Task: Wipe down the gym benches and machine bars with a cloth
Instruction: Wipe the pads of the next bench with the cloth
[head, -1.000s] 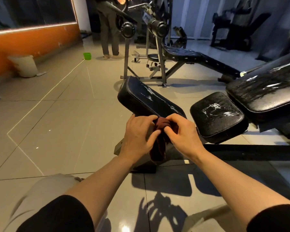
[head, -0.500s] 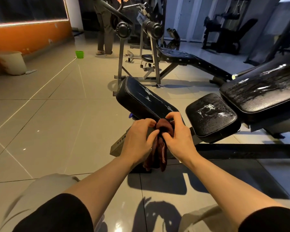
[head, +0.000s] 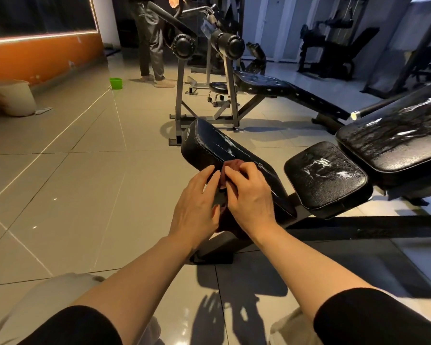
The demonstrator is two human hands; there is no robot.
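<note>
Tiled gym floor (head: 85, 195), both hands (left (head: 194, 210), right (head: 251, 202)) around maroon cloth (head: 230, 168).

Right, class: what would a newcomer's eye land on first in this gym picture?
Probably the two bare hands at centre, the left hand and right hand, pinching a dark red cloth over a tilted black padded bench pad. Next, the scuffed black square seat pad to the right.

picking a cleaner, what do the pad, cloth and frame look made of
Pad: likely black vinyl or leatherette, grained, glossy, with a stitched edge. Cloth: soft dark red fabric, bunched in folds. Frame: looks like grey painted metal tube.
</note>
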